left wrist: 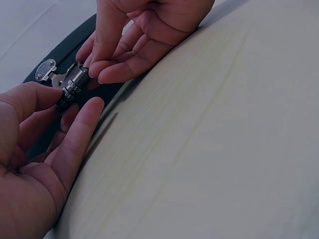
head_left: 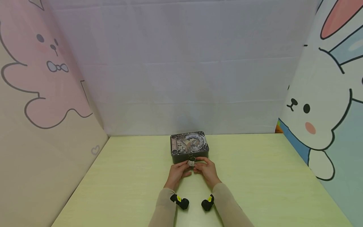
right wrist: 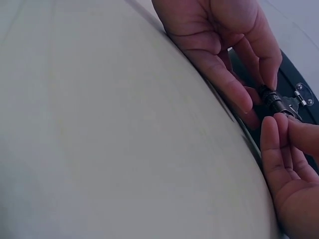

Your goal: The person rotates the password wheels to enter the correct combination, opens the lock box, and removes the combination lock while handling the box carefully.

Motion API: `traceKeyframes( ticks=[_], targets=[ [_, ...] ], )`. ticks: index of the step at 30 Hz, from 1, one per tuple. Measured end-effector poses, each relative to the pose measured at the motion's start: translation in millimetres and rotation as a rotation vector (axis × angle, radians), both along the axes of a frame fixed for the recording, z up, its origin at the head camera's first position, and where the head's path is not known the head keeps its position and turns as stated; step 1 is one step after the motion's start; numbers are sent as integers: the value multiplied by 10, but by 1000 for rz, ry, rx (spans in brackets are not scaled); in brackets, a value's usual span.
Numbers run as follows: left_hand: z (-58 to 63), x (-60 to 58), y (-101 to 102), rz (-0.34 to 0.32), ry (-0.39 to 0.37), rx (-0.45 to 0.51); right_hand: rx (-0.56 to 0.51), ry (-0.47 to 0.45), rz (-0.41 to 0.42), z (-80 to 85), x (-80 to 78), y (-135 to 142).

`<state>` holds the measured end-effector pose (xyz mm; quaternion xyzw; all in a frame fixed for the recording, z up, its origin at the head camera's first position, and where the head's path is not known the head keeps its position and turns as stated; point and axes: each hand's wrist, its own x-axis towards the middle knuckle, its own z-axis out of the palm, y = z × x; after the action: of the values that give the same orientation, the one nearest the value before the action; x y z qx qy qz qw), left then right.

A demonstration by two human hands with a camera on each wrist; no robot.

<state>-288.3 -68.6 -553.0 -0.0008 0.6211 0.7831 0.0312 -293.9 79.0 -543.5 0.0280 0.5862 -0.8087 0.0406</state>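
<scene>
A dark tin box (head_left: 189, 142) with a printed lid lies at the back of the table, its front facing me. From the metal hasp (left wrist: 46, 69) on that front hangs a small combination padlock (left wrist: 75, 84) with number dials. My left hand (head_left: 176, 174) pinches the dial end of the padlock between thumb and fingertips. At the opposite end, the fingertips of my right hand (head_left: 208, 171) pinch the padlock too. The right wrist view shows the padlock (right wrist: 274, 101) partly covered by fingers of both hands.
The pale yellow-green table (head_left: 127, 183) runs back to a white cloth wall (head_left: 181, 78). Side panels carry a cartoon bear (head_left: 48, 82) on the left and a rabbit (head_left: 320, 104) on the right. Black wrist cameras (head_left: 184, 203) sit on both sleeves.
</scene>
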Motion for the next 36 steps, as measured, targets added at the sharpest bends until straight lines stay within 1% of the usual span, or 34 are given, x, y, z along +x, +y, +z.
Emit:
traceKeyframes(
  ticks=[2,4,8,14,23,29,30,36],
  targets=[
    [1,-10,6,4,-28,-1,2,-3,-3,0,-2,-2],
    [5,-24,15,18,-74,-14,3,-1,-4,-2,-2,-2],
    [31,-27,20,17,-108,-15,-1,1,-5,4,0,1],
    [60,-14,20,8,-102,-19,-2,5,-7,32,8,8],
    [35,-26,28,24,-126,-30,-6,-18,-21,6,1,15],
    [55,-11,13,16,-115,-42,3,-17,-16,-6,3,9],
    [89,6,11,10,-110,-46,2,-15,-16,-5,5,9],
    [82,-5,15,9,-112,-46,-12,-18,-16,-9,5,15]
  ],
)
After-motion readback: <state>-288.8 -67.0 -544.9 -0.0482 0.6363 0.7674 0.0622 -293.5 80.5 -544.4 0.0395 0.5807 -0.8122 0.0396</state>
